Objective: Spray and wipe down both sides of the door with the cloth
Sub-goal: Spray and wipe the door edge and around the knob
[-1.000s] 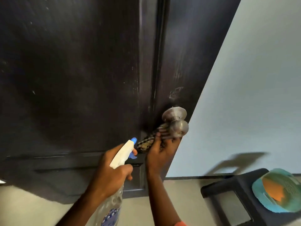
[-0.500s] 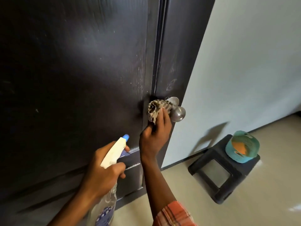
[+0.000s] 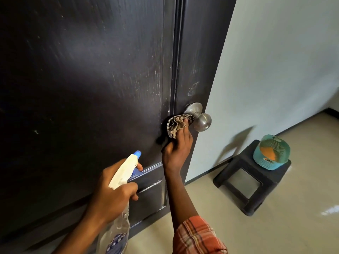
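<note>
A dark brown panelled door [image 3: 88, 88] fills the left and middle of the view, streaked with pale marks near its edge. My right hand [image 3: 177, 149] holds a bunched patterned cloth [image 3: 176, 125] against the door just left of the silver round knob [image 3: 200, 119]. My left hand [image 3: 113, 195] grips a clear spray bottle [image 3: 119, 226] by its white head with a blue nozzle, pointed up toward the door.
A pale wall [image 3: 275, 61] stands right of the door. A low black plastic stool [image 3: 249, 178] sits on the beige tiled floor [image 3: 293, 226] by the wall, with a teal and orange cap [image 3: 271, 153] on top.
My right hand with the cloth has risen from beneath the knob to beside its base. The view has pulled back, showing more floor and the whole stool.
</note>
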Demonstrator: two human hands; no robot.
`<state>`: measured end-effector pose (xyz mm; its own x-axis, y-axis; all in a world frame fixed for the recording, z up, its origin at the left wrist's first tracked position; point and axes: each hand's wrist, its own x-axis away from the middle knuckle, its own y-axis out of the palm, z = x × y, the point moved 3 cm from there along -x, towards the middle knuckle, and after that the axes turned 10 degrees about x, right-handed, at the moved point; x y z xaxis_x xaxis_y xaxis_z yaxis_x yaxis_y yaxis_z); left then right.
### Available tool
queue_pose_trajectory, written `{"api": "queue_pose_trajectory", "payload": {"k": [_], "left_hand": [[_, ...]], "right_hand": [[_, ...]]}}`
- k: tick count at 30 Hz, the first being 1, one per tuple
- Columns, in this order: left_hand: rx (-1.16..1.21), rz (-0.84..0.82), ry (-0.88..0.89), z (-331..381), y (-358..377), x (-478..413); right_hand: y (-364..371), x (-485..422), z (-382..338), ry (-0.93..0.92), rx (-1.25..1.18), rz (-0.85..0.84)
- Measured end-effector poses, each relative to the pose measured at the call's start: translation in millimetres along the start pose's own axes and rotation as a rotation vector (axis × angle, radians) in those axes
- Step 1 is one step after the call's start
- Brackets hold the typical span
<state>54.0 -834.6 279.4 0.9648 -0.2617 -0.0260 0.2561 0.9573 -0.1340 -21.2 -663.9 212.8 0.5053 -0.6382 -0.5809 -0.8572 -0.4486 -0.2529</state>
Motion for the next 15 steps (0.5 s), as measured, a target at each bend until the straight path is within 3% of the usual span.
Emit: {"api": "queue_pose_trajectory", "payload": {"k": [6, 15], "left_hand": [[-0.028, -0.059, 0.006, -2.0, 9.9, -13.7], [0.000, -0.091, 0.019, 6.7, 24.6, -46.9]], "right_hand": [[-8.0, -0.3, 35.3, 0.240, -0.048, -0.060], [-13.3, 7.1, 38.9, 0.138, 0.088, -0.057]]}}
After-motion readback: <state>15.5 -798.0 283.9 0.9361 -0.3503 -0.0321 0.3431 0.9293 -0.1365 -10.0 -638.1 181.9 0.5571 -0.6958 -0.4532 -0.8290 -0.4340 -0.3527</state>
